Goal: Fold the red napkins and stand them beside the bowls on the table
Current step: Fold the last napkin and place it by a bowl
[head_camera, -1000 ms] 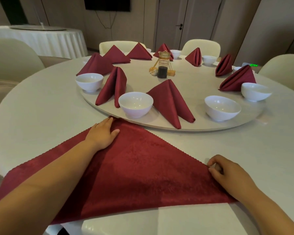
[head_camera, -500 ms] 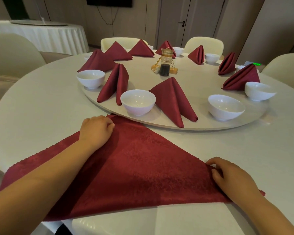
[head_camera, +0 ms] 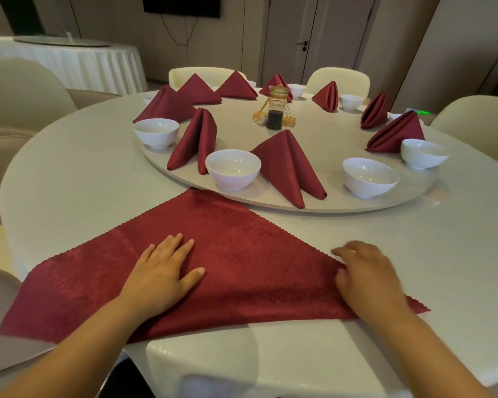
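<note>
With the napkin (head_camera: 256,254) flat at the table's (head_camera: 69,182) 6 o'clock edge, left hand (head_camera: 163,275) pressing it open-palmed, right hand (head_camera: 365,274) blurred at its 3 o'clock corner, grip unclear, the next fold should match corners before creasing.

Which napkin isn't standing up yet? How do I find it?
Look at the big round table, at its near edge before the turntable. The napkin there lies flat as a triangle under the left hand and right hand, while the others stand like tents.
</note>
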`<state>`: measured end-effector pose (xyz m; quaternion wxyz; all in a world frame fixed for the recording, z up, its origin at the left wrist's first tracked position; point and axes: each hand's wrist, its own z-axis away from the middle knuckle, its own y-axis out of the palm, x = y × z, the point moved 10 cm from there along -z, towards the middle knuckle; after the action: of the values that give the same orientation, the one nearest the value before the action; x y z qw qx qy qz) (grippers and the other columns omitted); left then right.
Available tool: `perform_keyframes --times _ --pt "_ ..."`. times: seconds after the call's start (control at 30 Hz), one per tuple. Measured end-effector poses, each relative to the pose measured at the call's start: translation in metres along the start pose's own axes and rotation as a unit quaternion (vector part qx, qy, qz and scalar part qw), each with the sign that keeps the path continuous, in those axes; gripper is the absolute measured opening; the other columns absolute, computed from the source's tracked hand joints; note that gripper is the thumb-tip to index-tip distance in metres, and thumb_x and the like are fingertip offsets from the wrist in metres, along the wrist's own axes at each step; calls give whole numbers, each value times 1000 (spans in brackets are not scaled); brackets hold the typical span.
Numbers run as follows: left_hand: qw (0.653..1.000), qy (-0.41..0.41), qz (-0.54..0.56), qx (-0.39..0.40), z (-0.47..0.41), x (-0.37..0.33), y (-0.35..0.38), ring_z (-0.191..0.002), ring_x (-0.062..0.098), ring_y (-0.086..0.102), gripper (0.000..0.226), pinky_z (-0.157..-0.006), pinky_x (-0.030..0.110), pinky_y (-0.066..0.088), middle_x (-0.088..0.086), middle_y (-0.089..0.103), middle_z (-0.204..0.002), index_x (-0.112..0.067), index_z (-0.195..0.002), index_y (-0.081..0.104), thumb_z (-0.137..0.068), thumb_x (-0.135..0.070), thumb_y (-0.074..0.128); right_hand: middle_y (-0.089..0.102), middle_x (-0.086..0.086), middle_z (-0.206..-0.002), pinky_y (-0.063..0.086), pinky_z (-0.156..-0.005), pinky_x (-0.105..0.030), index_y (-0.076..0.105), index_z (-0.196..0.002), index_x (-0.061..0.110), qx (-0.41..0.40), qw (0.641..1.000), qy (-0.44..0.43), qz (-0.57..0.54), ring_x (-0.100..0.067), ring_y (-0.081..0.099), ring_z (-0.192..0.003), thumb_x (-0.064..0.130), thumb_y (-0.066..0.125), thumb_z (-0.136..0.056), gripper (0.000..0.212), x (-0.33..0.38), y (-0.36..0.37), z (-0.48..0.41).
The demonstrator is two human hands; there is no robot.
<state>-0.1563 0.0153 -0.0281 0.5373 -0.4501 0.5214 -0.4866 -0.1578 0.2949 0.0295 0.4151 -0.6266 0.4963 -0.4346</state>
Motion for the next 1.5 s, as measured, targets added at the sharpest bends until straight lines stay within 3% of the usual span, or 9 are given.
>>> perform_keyframes --times 0.2,0.33,0.53,0.67,0.8,1.07,1.17,1.33,1.5 --pt "1000 0 1 -10 1 -3 -2 -143 9 -3 101 -113 28 -3 -5 0 -156 -29 -147 6 -56 -70 -9 64 -4 -118 46 -92 -33 70 -100 25 72 982 -161 -65 -18 62 -108 39 27 -70 55 137 35 33" --pt "1000 -2 14 -9 2 -1 -1 -143 9 -3 88 -113 28 -2 -5 1 -156 -29 -147 8 -66 -65 2 4 -1 -156 -17 -103 -27 18 -146 27 174 969 -165 -66 -15 0 -143 56 -13 -57 98 136 63 45" --pt "1000 2 11 -3 3 -3 -1 -143 10 -3 86 -113 28 -2 -4 1 -156 -28 -147 7 -68 -61 4 13 -2 -155 7 -113 -33 21 -145 26 129 991 -10 -18 -19 12 -141 61 -14 -57 101 16 42 31" --pt "1000 3 8 -2 3 -4 -1 -143 10 -2 82 -113 29 -1 -3 2 -156 -27 -147 8 -73 -62 4 53 -9 -125 32 -88 -34 53 -124 13 22 990 138 -5 -30 46 -112 41 40 -93 44 -69 7 33" --pt "1000 5 -5 7 0 -5 0 -143 11 -1 70 -113 30 0 -2 2 -156 -26 -147 7 -87 -62 9 53 6 -74 32 -62 -26 59 -104 16 17 983 168 -66 -19 51 -75 34 47 -93 24 -84 2 38" --pt "999 30 5 31 -7 -30 5 -143 11 -3 94 -113 29 -2 -3 0 -156 -27 -147 6 -66 -74 0 56 3 -77 33 -62 -26 61 -97 20 17 984 177 -12 -23 59 -84 37 46 -93 23 -111 -12 36" --pt "999 34 -3 29 -8 -42 8 -143 11 -5 64 -113 29 -3 -3 -3 -156 -27 -147 3 -94 -58 20 62 1 -85 34 -62 -26 60 -102 23 42 980 189 50 -21 56 -80 39 45 -93 24 -121 -15 38" --pt "999 31 6 15 -11 -45 8 -142 11 -6 60 -113 30 -5 -3 -3 -156 -26 -148 3 -96 -51 22 66 -15 -103 40 -81 -35 67 -104 3 -63 992 96 -51 -35 55 -100 8 58 -86 21 -71 -29 26" --pt "999 46 18 3 -9 -46 6 -143 12 -4 58 -113 30 -5 -2 -1 -156 -26 -148 6 -97 -50 21 42 -7 -142 11 -107 -24 51 -130 15 37 977 -152 -147 -23 36 -133 46 22 -83 64 88 16 21"
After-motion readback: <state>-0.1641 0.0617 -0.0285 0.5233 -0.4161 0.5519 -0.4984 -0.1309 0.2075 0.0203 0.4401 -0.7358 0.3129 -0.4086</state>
